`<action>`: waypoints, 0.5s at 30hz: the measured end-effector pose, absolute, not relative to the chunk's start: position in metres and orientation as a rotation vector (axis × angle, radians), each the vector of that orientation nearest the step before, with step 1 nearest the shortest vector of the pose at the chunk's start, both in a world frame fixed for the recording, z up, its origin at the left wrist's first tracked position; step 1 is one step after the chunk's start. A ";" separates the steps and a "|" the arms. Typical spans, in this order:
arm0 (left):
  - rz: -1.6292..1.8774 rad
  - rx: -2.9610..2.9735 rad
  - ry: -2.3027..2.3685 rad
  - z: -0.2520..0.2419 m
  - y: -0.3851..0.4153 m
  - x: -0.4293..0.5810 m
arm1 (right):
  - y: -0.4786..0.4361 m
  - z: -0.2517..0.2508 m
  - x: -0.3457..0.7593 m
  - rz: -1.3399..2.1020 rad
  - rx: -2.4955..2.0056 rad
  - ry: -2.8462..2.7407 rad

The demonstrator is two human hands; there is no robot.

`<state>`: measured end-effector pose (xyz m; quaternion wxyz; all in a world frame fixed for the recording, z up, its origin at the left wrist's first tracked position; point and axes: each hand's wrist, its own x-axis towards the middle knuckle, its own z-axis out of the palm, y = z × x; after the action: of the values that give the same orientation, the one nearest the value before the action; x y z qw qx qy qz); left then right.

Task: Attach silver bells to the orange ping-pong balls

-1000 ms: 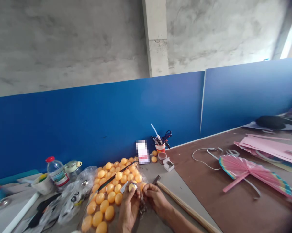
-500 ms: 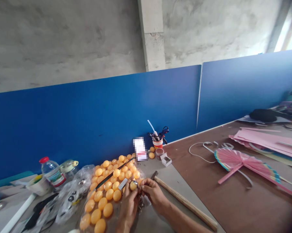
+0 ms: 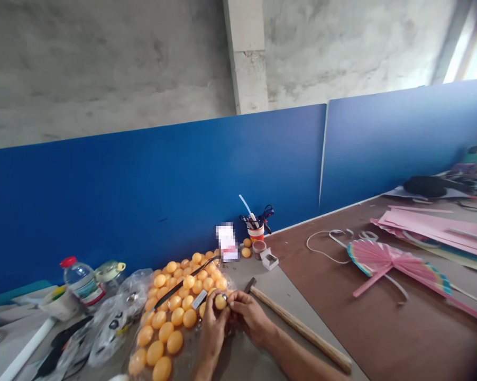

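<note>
An orange ball (image 3: 221, 301), with a small shiny metal piece against it, is gripped between the thumb and fingers of my left hand (image 3: 212, 323). Close beside it, my right hand (image 3: 248, 315) pinches with thumb and forefinger at the ball's right side. Whatever lies between those right fingertips is too small to make out. Left of my hands, many similar orange balls (image 3: 175, 342) lie in a clear plastic bag (image 3: 133, 338). A black strap (image 3: 175, 289) and a small grey labelled piece (image 3: 199, 299) rest on top of them.
A hammer (image 3: 302, 328) with a wooden handle lies right of my hands. Behind stand a small open box (image 3: 269, 259), a round tub (image 3: 258, 248) and a cup of tools (image 3: 256, 233). Bottles (image 3: 83, 283) are at left, a pink folding fan (image 3: 393, 259) at right, a blue partition (image 3: 163, 185) behind.
The ball has turned slightly in my left fingers, showing less of its metal piece. Both hands stay close together around it. The whole view has shifted a little.
</note>
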<state>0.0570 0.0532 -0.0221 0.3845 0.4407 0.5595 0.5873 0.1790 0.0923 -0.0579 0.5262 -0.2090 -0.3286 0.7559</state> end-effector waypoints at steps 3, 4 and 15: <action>1.478 1.156 1.401 -0.023 0.054 0.058 | 0.094 -0.058 0.179 1.827 -0.535 -0.753; 1.478 1.160 1.392 -0.023 0.054 0.058 | 0.094 -0.057 0.179 1.831 -0.544 -0.747; 1.526 1.142 1.429 -0.021 0.050 0.064 | 0.091 -0.051 0.179 1.846 -0.598 -0.751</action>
<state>0.0638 0.0503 -0.0208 0.3705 0.4453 0.5572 0.5950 0.1793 0.0912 -0.0510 0.5061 -0.2480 -0.3113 0.7652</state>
